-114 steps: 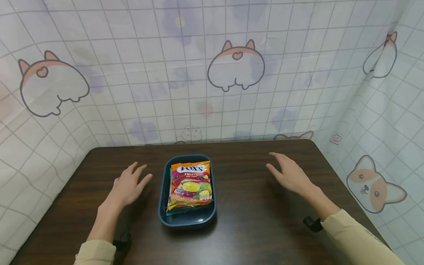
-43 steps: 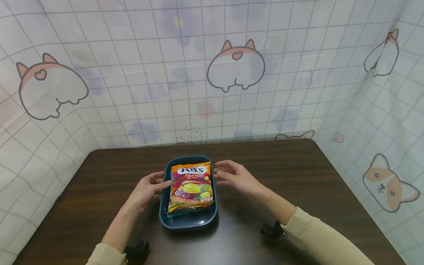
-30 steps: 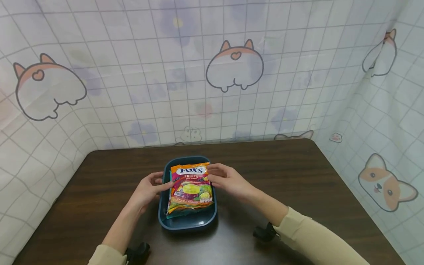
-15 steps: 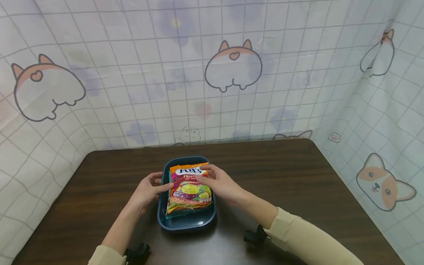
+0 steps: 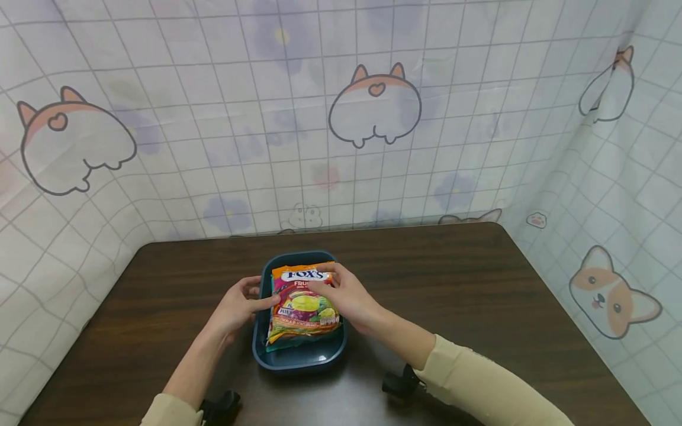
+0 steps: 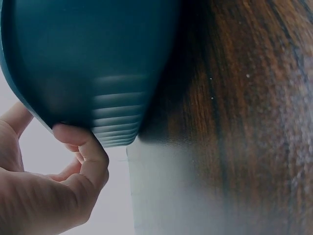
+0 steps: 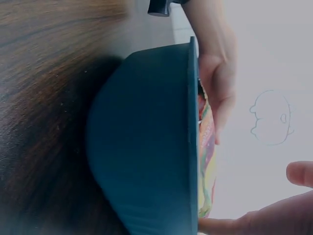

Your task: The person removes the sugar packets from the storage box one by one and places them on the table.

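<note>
The candy bag (image 5: 305,309) is lying in the tray (image 5: 299,358) at lower centre, long axis running up-frame; the right hand (image 5: 348,297), thumb and fingers apart, is covering its upper right, while the left hand (image 5: 238,303) is pinching the tray's left rim.

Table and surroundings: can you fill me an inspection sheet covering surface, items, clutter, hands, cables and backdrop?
Surface: dark wood-grained table, rounded far corners.
Items: dark blue tray on the table; a candy bag lies in it, teal wrapping showing beneath.
Clutter: nothing seen.
Hands: left hand holds the tray's left edge, thumb over the rim, a finger against the outer wall; right hand is over the bag's upper right, thumb and fingers apart, firm contact unclear. A black device sits at each wrist.
Cables: nothing seen.
Surroundings: pale gridded cloth behind and at both sides, printed with dog drawings.
</note>
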`<action>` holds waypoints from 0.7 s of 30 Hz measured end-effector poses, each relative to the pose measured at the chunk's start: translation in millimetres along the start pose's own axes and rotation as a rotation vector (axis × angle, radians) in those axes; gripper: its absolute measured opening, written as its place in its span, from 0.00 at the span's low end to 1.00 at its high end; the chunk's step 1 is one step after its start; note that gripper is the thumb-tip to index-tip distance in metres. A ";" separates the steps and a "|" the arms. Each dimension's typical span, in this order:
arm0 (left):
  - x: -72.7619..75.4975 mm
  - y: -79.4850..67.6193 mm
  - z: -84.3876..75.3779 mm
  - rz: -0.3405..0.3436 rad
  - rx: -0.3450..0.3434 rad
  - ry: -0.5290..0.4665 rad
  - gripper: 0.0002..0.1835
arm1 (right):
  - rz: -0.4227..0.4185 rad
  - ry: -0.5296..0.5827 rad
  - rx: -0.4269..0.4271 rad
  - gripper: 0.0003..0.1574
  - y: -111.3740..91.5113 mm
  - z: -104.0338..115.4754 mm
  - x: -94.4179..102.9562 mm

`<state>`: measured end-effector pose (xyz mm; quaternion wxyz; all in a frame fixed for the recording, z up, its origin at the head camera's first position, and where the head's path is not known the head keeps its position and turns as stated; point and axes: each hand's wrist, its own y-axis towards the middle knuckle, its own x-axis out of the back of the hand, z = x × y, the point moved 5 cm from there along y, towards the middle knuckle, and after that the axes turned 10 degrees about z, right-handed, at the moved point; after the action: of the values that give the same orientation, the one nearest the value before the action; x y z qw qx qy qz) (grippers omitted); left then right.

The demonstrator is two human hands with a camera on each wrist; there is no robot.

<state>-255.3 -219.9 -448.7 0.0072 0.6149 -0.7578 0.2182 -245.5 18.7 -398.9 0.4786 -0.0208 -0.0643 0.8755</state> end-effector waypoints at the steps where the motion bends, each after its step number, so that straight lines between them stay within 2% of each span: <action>1: -0.1 -0.1 0.0 -0.001 0.001 -0.002 0.45 | -0.005 0.000 -0.002 0.34 0.0 -0.9 0.1; 13: 0.2 -0.7 -5.3 0.011 -0.003 -0.014 0.44 | -0.031 0.122 0.005 0.33 0.4 -0.6 1.8; 21: 0.1 -1.5 -2.4 0.030 0.000 -0.026 0.44 | -0.062 0.096 -0.007 0.31 -2.6 -3.6 0.9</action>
<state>-254.6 -219.4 -446.0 -0.0059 0.6063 -0.7669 0.2104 -243.5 21.2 -402.0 0.5078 -0.0624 -0.0450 0.8580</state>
